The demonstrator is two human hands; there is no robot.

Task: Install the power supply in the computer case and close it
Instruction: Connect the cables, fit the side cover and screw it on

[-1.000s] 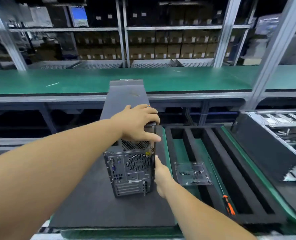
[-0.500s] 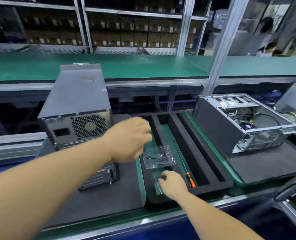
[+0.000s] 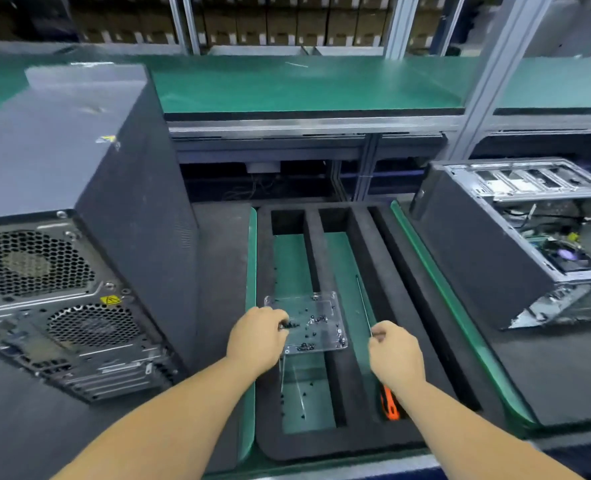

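A second, open computer chassis (image 3: 488,258) lies on dark foam at the right. Behind runs a green bench shelf (image 3: 304,84), with stacked cardboard boxes (image 3: 287,26) on racking beyond.

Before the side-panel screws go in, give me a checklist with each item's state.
1. Computer case upright, side panel on: ok.
2. Screws available on the clear tray: ok.
3. Left hand holding a screw: cannot tell; fingertips are at the tray's screws.
4. Right hand on the screwdriver: ok, closed around the shaft.
5. Screwdriver tip clear of the foam organizer: cannot tell.
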